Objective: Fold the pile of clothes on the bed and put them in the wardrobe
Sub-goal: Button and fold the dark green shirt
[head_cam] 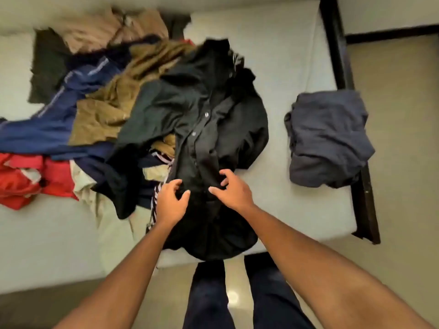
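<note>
A black button-front shirt lies lengthwise across the bed, its hem hanging over the near edge. My left hand and my right hand sit side by side on its lower part, fingers curled into the black cloth, each thumb spread apart from its fingers. To the left is the unfolded pile: an olive-brown garment, a navy garment with white stripes, a red one, a beige one and a dark green one.
A roughly folded grey-blue garment lies apart on the right side of the pale mattress, near the dark bed frame. My legs in dark trousers stand at the bed's near edge on a beige floor.
</note>
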{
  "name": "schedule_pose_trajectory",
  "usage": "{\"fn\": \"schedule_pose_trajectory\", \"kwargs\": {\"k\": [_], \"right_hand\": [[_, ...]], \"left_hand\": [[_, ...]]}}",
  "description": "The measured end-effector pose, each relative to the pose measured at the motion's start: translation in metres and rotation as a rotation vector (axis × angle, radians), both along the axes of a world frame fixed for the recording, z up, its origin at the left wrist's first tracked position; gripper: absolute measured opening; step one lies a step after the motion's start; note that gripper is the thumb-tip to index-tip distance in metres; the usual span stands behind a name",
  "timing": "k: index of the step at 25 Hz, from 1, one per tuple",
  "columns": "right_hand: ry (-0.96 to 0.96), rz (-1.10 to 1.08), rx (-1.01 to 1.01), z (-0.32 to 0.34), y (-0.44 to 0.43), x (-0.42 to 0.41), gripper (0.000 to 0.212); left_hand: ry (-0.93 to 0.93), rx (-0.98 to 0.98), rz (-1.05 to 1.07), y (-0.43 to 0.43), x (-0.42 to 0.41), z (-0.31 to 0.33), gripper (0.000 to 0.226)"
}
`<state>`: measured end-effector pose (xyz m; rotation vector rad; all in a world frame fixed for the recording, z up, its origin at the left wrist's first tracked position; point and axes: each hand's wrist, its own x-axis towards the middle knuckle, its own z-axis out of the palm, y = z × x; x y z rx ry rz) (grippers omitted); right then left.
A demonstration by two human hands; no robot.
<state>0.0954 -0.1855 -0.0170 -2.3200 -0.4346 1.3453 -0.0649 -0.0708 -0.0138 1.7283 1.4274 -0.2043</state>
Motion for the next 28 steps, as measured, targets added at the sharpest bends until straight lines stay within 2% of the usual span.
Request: {"fn": "schedule_pose_trajectory", "kwargs": {"k": [3,6,8,11,12,15,16,19,20,23,25,28], "right_hand": [[-0.01,0.121,0.017,-0.011,-0.053,-0.038,0.051],[0.015,0.13,-0.02,-0.004,-0.081,-0.076,0.042],[-0.036,0.042,0.037,0.001,-0.074,-0.085,0.046],[-0.059,-0.155,0.113,0.002,-0.04,-0.079,0.068],[-0.086,-0.159,0.111,-0.001,-0.03,-0.077,0.067],[-0.21,-0.155,0.166,-0.018,-0.021,-0.068,0.019],[-0.223,-0.22,0.185,-0.022,-0.026,-0.062,0.014],[-0.319,-0.516,0.209,-0.02,-0.057,-0.028,0.027],[-0.368,-0.552,0.214,-0.018,-0.07,-0.019,0.031],[-0.437,-0.402,0.208,-0.017,-0.103,-0.02,0.037],[-0.333,-0.286,0.152,-0.026,-0.115,-0.035,0.038],[-0.206,0.019,0.024,-0.038,-0.121,-0.057,0.033]], "left_hand": [[0.036,-0.031,0.087,-0.025,-0.038,-0.016,0.033],[0.043,-0.04,-0.049,-0.035,-0.05,-0.016,0.032],[0.047,-0.018,-0.189,-0.041,-0.051,-0.016,0.044],[0.111,0.154,-0.448,-0.047,-0.047,-0.021,0.064],[0.105,0.219,-0.519,-0.051,-0.044,-0.024,0.068],[0.088,0.345,-0.721,-0.058,-0.033,-0.034,0.078],[0.11,0.354,-0.758,-0.058,-0.031,-0.039,0.08],[0.167,0.384,-0.784,-0.056,-0.025,-0.05,0.083],[0.16,0.407,-0.811,-0.055,-0.022,-0.053,0.081],[0.071,0.417,-0.867,-0.046,-0.017,-0.055,0.059],[-0.036,0.342,-0.828,-0.035,-0.021,-0.053,0.042],[-0.164,0.263,-0.807,-0.026,-0.043,-0.045,0.034]]}}
